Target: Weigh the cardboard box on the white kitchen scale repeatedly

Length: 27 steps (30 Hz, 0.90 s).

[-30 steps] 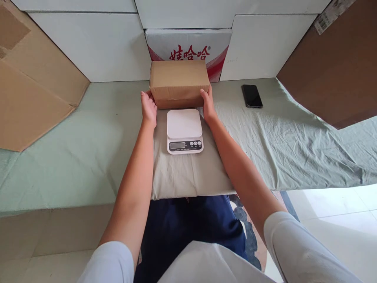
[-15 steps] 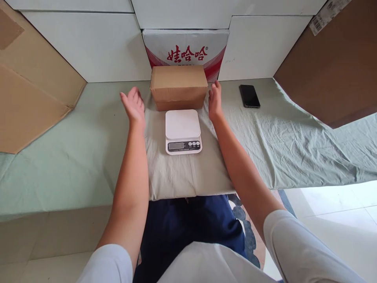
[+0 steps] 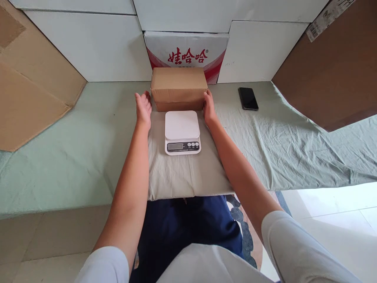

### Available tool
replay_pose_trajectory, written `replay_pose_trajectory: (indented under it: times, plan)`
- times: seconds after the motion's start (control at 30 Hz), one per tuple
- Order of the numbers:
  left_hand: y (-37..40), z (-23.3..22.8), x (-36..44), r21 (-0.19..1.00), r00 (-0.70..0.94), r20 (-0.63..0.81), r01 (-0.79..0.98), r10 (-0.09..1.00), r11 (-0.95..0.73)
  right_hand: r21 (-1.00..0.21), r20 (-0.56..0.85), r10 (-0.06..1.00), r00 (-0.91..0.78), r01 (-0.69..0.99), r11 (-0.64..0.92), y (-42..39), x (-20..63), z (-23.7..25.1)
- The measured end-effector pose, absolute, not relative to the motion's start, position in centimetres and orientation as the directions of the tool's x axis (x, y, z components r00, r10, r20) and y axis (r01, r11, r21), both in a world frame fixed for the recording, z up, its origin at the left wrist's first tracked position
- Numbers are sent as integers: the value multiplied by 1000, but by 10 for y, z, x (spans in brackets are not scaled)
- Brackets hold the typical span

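On a pale green cloth spread over the table, a brown cardboard box sits at twelve o'clock behind a white scale. Left hand open beside it; right hand, fingers extended, touches its side. Phone at two o'clock; white wall panels behind.

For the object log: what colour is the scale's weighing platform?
White, plain; the scale shows clearly in the head view.

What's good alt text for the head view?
A person's left hand and right hand flank a closed cardboard box behind a white kitchen scale on a cloth-covered table; a black phone lies to the right.
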State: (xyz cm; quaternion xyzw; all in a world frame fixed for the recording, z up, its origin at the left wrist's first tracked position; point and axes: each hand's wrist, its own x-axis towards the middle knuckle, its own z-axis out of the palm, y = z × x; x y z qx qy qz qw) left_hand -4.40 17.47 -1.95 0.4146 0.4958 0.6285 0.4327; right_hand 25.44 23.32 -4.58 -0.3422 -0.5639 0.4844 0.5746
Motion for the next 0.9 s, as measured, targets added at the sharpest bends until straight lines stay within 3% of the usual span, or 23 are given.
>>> replay_pose_trajectory:
  times: [0.37,0.63,0.77,0.9]
  plan:
    - [168,-18,-30,976,-245,179,-79,953,-203,-944,311,947,-83,-140,298,202,236,-19]
    - [160,5,-31,937,-313,327,-13,892,-348,-896,441,884,-155,-18,444,208,242,13]
    - [132,9,-31,892,-262,432,-15,863,-451,-883,461,870,-175,6,469,173,252,34]
    - [77,9,-27,915,-196,384,-49,902,-400,-886,449,866,-219,18,464,108,265,38]
